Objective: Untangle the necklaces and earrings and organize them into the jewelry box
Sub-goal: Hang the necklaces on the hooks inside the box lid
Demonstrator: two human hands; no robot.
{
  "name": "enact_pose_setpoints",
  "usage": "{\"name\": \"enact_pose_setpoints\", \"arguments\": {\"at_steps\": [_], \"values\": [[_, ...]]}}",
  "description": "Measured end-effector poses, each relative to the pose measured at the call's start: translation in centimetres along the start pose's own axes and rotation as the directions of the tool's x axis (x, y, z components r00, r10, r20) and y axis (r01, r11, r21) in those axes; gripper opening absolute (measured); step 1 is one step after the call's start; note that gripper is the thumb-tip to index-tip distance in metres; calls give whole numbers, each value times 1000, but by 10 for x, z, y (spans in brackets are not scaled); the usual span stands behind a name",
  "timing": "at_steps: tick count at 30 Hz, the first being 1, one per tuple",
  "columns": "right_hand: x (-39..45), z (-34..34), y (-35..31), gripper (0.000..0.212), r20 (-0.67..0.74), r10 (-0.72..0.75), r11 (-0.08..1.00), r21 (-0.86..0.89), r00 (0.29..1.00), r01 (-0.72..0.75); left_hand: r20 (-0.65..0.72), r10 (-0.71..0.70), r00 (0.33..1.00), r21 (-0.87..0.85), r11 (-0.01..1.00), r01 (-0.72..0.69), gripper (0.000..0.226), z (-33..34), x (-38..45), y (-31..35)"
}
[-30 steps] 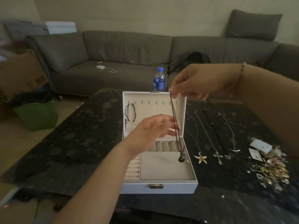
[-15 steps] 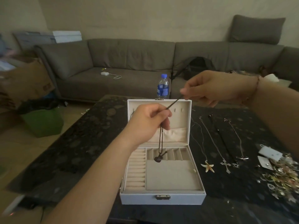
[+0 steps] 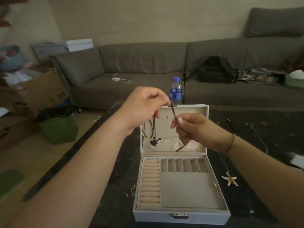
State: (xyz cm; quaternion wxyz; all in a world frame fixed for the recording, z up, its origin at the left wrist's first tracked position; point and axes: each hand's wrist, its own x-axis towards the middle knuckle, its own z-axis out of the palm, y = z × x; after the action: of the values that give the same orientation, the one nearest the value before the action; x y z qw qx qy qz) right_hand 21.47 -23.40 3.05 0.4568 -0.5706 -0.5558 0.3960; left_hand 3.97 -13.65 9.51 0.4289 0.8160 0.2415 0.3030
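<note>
Black cord of a necklace (image 3: 173, 111) runs taut between both hands above the open jewelry box (image 3: 181, 216): left hand (image 3: 144, 107) pinches its upper end, right hand (image 3: 190, 127) pinches lower, its dark pendant (image 3: 153, 143) dangling before the lid; a starfish necklace (image 3: 229, 178) lies on the table (image 3: 115, 186) beside the box.

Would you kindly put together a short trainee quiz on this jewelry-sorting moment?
1. True or false: the jewelry box lid is closed.
2. What do both hands hold? A) water bottle B) black cord necklace C) starfish pendant
3. Where does the starfish pendant lie?

Key:
1. False; it stands open.
2. B; the left hand and the right hand each pinch the cord.
3. On the dark table, right of the box.
</note>
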Motion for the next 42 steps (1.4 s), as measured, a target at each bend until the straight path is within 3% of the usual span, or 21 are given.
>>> {"name": "enact_pose_setpoints", "arguments": {"at_steps": [4, 6, 9, 16, 22, 32, 35, 37, 42], "values": [[12, 8, -22, 58, -102, -9, 998, 57, 995, 15, 15, -21, 1000, 79, 997, 20, 22, 0, -1, -5], [24, 12, -42, 61, -121, -65, 998, -13, 991, 63, -6, -32, 999, 72, 997, 32, 21, 0, -2, -8], [37, 19, -61, 57, -152, -86, 966, -253, 985, 45, -69, -34, 997, 74, 996, 39, 23, -2, -2, -12], [35, 13, -77, 31, -55, -67, 851, -524, 996, 28, -98, -3, 995, 54, 999, 9, 20, -9, -5, -26], [41, 8, -75, 21, -81, -107, 854, -517, 991, 50, -32, 33, 999, -15, 999, -33, 19, -6, -6, -44], [45, 0, -68, 22, -83, -117, 832, -552, 990, 52, -54, 50, 997, 8, 999, -49, 13, 14, -2, -79], [46, -9, -68, 22, -96, -103, 832, -554, 990, 33, -97, -41, 994, 177, 983, 58, 16, 26, -5, -101], [47, -15, -69, 22, -110, -97, 833, -553, 989, 20, -55, -116, 992, 349, 928, 128, 23, 37, -8, -115], [57, -23, -73, 23, -170, -114, 812, -584, 979, -7, 16, -66, 998, 617, 786, 42, 34, 54, -13, -127]]}}
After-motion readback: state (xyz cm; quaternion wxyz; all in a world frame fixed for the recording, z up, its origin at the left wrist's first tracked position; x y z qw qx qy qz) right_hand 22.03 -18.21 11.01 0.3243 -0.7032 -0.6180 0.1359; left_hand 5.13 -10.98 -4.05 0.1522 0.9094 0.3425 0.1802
